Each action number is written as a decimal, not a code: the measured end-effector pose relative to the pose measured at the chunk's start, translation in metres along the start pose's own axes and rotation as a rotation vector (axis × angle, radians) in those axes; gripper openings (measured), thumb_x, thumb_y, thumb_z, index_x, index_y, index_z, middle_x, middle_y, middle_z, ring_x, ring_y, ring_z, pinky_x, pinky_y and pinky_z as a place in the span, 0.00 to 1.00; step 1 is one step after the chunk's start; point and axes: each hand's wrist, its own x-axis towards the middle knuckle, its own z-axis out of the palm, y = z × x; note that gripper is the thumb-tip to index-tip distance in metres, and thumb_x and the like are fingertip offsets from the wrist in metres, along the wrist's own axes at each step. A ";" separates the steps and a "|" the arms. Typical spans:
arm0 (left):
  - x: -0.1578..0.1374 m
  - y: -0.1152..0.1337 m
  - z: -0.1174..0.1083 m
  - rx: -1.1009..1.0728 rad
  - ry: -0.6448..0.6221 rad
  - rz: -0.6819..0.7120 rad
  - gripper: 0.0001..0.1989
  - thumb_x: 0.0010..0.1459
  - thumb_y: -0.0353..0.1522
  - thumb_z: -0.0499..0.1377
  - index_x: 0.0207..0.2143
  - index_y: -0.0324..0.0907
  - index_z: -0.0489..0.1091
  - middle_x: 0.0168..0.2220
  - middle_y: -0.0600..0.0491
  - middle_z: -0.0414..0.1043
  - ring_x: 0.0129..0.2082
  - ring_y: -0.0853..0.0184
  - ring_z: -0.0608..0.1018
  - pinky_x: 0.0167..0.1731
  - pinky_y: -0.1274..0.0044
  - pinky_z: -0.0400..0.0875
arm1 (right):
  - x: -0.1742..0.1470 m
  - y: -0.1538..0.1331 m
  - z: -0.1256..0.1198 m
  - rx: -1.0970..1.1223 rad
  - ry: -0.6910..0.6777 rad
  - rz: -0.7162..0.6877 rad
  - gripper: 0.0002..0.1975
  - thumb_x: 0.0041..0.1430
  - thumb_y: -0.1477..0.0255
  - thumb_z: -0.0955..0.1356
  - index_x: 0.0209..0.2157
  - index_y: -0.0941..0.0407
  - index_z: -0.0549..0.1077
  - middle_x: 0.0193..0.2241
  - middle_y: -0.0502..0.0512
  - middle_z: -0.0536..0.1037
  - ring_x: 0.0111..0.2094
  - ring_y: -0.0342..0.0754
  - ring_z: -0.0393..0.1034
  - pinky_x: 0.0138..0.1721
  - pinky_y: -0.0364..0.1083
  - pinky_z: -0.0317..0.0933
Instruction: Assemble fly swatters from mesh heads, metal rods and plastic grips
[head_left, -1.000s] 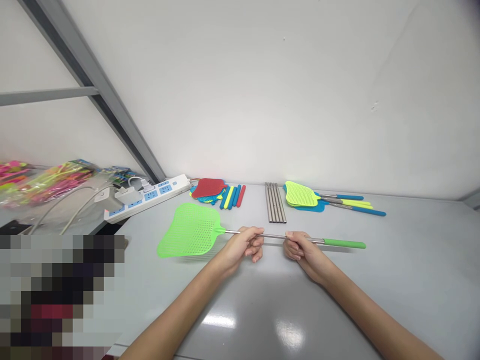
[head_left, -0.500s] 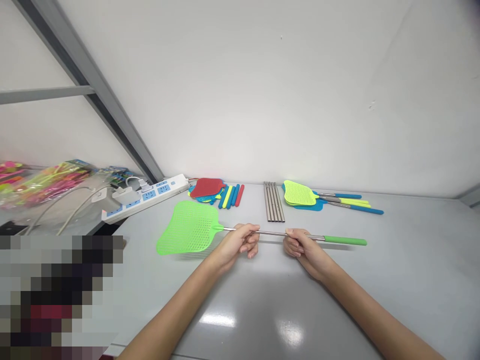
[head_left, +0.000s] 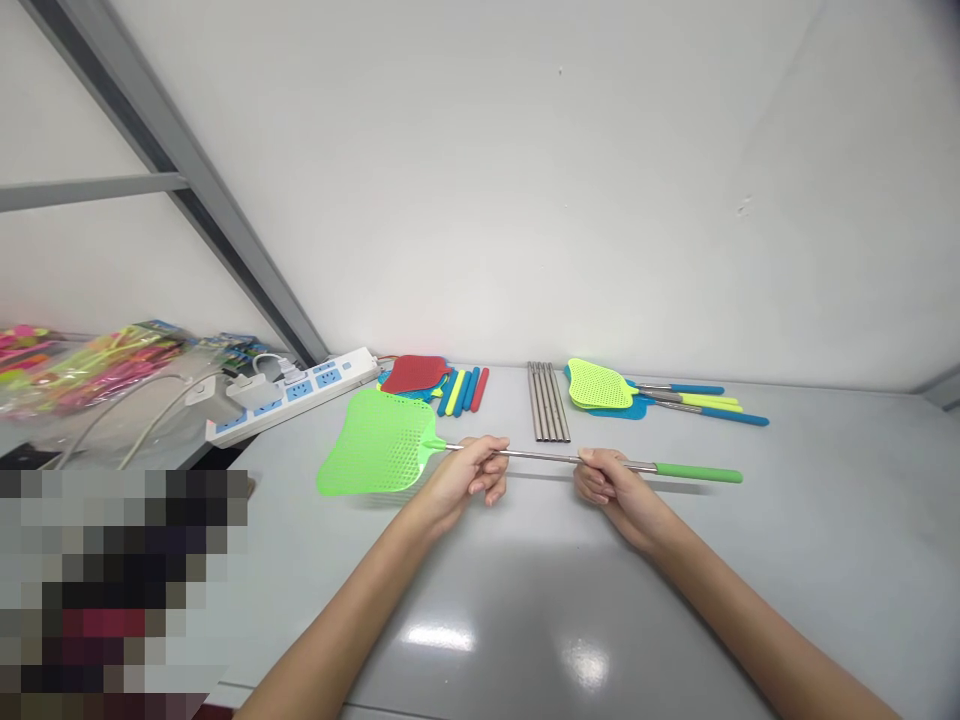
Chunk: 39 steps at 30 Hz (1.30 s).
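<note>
A green fly swatter (head_left: 381, 442) with a metal telescopic rod lies level across my view, held above the table. My left hand (head_left: 471, 475) pinches the rod near the swatter's perforated head. Farther right along the same rod, my right hand (head_left: 606, 480) grips it with curled fingers, just short of the green handle sleeve (head_left: 699, 473). Behind the swatter lie several bare metal rods (head_left: 548, 402) side by side. To their left are several coloured handle sleeves (head_left: 463, 392) and a stack of swatter heads with a red one (head_left: 415, 374) on top.
At back right lies a pile of swatters with a yellow head (head_left: 600, 386) uppermost and handles pointing right. A white power strip (head_left: 292, 398) with plugs stands at the left edge. Bagged colourful items (head_left: 112, 365) lie beyond it. A wall closes off the back.
My hands have moved apart along the rod, and more of it shows between them. The swatter has risen slightly, its handle shifting a little to the right.
</note>
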 end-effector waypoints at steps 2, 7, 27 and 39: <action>0.000 -0.002 0.001 0.001 0.006 0.015 0.19 0.51 0.37 0.48 0.13 0.42 0.47 0.07 0.62 0.41 0.11 0.74 0.60 0.20 0.79 0.55 | -0.001 0.000 -0.001 -0.012 0.005 0.004 0.19 0.52 0.68 0.61 0.12 0.57 0.52 0.11 0.44 0.46 0.15 0.38 0.41 0.20 0.43 0.38; 0.003 -0.013 0.010 -0.043 -0.006 0.075 0.20 0.52 0.36 0.47 0.11 0.42 0.47 0.05 0.62 0.41 0.09 0.74 0.59 0.18 0.79 0.54 | -0.002 0.003 -0.002 -0.045 0.034 -0.038 0.20 0.52 0.68 0.61 0.11 0.57 0.51 0.10 0.44 0.46 0.14 0.38 0.43 0.20 0.43 0.38; 0.001 -0.026 0.036 -0.018 -0.225 -0.035 0.24 0.52 0.44 0.46 0.13 0.37 0.62 0.10 0.54 0.62 0.09 0.74 0.61 0.13 0.79 0.57 | -0.014 0.014 0.028 0.117 -0.198 0.182 0.18 0.53 0.63 0.60 0.15 0.58 0.58 0.12 0.45 0.56 0.16 0.38 0.48 0.20 0.41 0.43; -0.003 -0.017 0.027 -0.173 -0.204 -0.204 0.17 0.52 0.37 0.46 0.13 0.39 0.57 0.06 0.60 0.49 0.09 0.76 0.56 0.14 0.80 0.52 | -0.011 0.016 0.028 0.103 -0.045 0.159 0.18 0.53 0.68 0.60 0.13 0.58 0.55 0.12 0.44 0.48 0.16 0.38 0.43 0.21 0.42 0.41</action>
